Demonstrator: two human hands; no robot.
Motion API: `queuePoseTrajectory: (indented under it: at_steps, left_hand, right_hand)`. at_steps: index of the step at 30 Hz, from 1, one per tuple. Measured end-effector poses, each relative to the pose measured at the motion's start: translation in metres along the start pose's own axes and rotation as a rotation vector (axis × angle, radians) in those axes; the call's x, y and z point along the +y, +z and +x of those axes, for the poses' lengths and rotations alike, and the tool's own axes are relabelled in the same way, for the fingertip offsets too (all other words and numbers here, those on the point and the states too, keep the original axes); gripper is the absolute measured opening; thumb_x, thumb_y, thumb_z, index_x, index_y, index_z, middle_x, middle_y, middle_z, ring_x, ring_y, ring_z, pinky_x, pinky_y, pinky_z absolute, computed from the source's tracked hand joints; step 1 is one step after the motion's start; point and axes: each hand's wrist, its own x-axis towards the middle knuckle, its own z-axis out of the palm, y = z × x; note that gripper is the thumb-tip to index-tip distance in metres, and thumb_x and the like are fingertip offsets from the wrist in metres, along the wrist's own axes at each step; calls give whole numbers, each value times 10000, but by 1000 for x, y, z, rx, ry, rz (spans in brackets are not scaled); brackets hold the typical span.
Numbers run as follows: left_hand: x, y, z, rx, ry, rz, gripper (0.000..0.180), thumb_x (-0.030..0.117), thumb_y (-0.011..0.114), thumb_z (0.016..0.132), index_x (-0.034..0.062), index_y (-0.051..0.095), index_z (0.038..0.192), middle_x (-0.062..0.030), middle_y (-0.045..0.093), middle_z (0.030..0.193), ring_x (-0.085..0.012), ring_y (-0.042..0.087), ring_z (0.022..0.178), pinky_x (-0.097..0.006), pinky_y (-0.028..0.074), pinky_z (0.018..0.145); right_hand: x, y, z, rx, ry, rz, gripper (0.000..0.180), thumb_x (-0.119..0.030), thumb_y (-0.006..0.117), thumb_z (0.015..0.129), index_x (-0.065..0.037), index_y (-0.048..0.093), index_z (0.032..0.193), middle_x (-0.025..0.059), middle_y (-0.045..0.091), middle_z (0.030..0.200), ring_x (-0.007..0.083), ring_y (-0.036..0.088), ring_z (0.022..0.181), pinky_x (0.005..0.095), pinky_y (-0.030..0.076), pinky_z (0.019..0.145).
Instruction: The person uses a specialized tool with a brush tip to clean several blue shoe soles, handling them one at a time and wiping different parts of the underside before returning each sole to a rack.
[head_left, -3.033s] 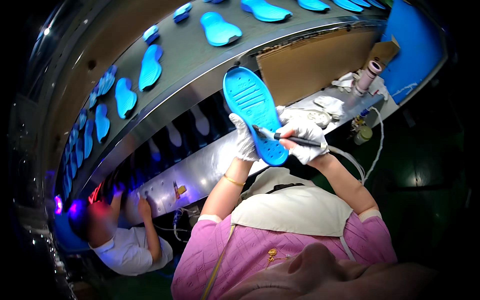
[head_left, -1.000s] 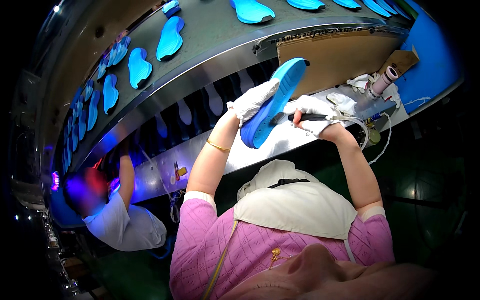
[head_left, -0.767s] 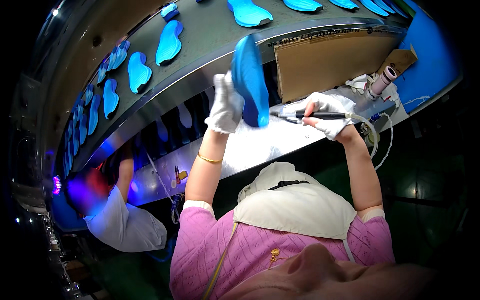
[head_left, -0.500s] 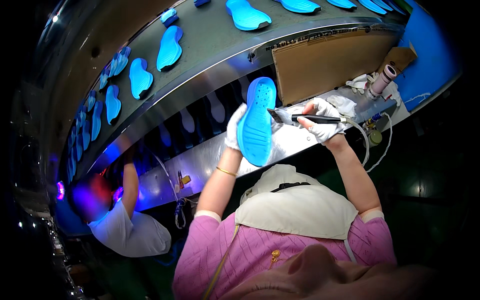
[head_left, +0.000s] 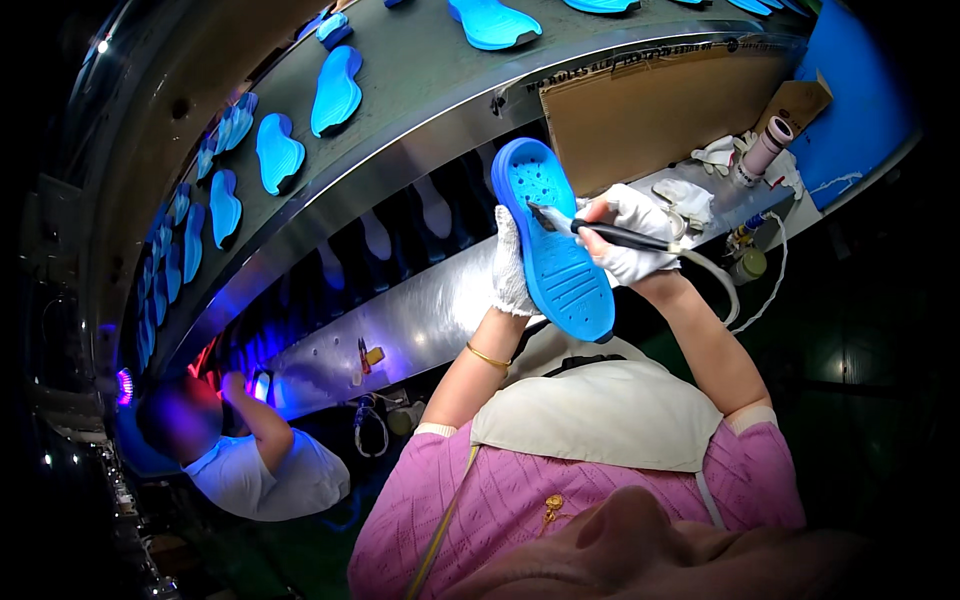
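A blue shoe sole [head_left: 562, 262] is tilted up in front of me, its hollow side with holes and ridges facing me. My left hand [head_left: 512, 262], in a white knitted glove, grips it along the left edge. My right hand [head_left: 630, 235], in a white glove with some fingertips bare, is closed round a black-handled brush [head_left: 622, 236]. A pale hose [head_left: 715, 268] runs from the brush's rear end. The bristles touch the inside of the sole just below its holed upper part.
A conveyor belt [head_left: 415, 70] carrying several blue soles curves past ahead and left. Below it stand a metal shelf [head_left: 420, 285] and cardboard [head_left: 660, 115]. White gloves [head_left: 685, 200] and a pink bottle [head_left: 768, 150] lie right. A co-worker [head_left: 270, 465] works at left.
The sole has swung, its lower end moving right and its top slightly left. The brush has moved left onto the sole's inside. The co-worker's arm has bent lower.
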Motion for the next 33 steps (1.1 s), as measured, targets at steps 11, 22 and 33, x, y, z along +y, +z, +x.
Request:
queuePoseTrajectory:
  at_steps: [11, 22, 33]
  left_hand:
    - [20, -8, 12, -27, 102, -22, 778, 681, 367, 873, 39, 448, 1306, -181, 572, 1193, -324, 587, 1037, -473, 480, 925]
    - [12, 24, -16, -92, 131, -120, 927, 749, 372, 814, 58, 293, 1426, -168, 416, 1387, -328, 461, 1222, -463, 360, 1056]
    - [26, 32, -9, -142, 281, 97, 907, 715, 404, 828, 62, 265, 1441, -170, 362, 1433, -347, 404, 1279, -482, 345, 1068]
  right_hand:
    - [-7, 15, -17, -156, -235, -389, 144, -32, 701, 706, -56, 611, 815, 77, 589, 755, 193, 583, 685, 283, 479, 651]
    - [0, -4, 2, -84, 160, 152, 58, -16, 645, 841, -15, 588, 845, 27, 601, 799, 78, 580, 699, 216, 480, 651]
    - [8, 9, -20, -136, 72, 50, 75, 0, 643, 826, -21, 587, 872, 40, 602, 796, 91, 564, 710, 238, 464, 647]
